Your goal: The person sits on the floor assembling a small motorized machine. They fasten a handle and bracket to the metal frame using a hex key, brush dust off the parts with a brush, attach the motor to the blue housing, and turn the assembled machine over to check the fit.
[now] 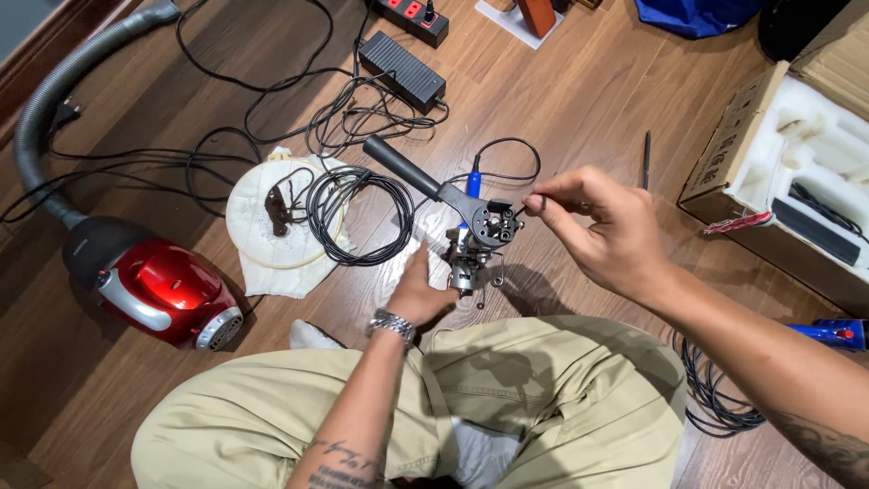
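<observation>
I sit cross-legged on a wooden floor. My left hand (419, 292) grips a small grey metal device (466, 267) from below. On top of it sits a round black head with a long black handle (409, 172) pointing up-left. My right hand (597, 222) pinches a thin dark tool or screw (528, 206) at the right edge of that round head (490, 223). A blue-handled tool (472, 186) lies just behind the device, its cable looping away.
A red vacuum cleaner (154, 290) with a grey hose lies at left. A white cloth hoop (272, 217) and a coiled black cable (358, 217) sit ahead. A power brick (402, 71), a power strip (415, 18) and an open foam-lined cardboard box (797, 172) lie beyond.
</observation>
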